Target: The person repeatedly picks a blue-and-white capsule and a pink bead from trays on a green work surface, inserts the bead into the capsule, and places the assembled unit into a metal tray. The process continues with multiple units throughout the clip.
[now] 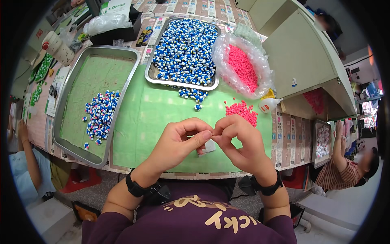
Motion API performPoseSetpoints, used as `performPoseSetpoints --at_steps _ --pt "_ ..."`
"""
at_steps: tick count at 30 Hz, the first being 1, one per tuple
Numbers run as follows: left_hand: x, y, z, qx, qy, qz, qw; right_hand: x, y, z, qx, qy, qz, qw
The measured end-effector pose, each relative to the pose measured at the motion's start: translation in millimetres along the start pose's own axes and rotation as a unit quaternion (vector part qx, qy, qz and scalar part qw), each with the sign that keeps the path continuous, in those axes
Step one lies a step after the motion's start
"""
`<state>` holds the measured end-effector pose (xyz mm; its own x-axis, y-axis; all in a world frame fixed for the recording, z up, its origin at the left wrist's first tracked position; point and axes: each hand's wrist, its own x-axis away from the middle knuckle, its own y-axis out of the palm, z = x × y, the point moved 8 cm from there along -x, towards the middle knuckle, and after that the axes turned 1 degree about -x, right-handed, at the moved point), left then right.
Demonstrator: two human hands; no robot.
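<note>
My left hand (177, 141) and my right hand (240, 142) meet over the near part of the green mat (136, 136), thumbs and index fingers pinched together tip to tip. Whatever lies between the fingertips is too small and covered to name. Below them, a small pale piece (209, 147) shows on the mat, partly hidden by my hands. Beyond my right hand is a loose pile of small pink pieces (243, 112). Small blue-and-white pieces (193, 94) lie straight ahead, beside the full metal tray (149, 74).
At left, a metal tray (59, 138) holds blue-and-white pieces with pink bits. A clear bag (221, 51) of pink pieces and a white squeeze bottle (268, 105) stand at right, near a cabinet (296, 57). A black box (118, 35) sits at back left. Other people work on both sides.
</note>
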<state>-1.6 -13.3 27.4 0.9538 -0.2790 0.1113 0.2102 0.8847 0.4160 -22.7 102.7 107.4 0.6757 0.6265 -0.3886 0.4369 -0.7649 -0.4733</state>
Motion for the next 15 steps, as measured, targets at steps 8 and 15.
performPoseSetpoints --at_steps 8,15 --pt "1 1 7 -0.039 0.041 0.030 0.998 5 -3 -3 0.030 -0.013 0.063 0.997" --pt "1 -3 9 -0.040 0.049 0.050 0.997 8 3 10 -0.004 0.040 0.109 0.993"
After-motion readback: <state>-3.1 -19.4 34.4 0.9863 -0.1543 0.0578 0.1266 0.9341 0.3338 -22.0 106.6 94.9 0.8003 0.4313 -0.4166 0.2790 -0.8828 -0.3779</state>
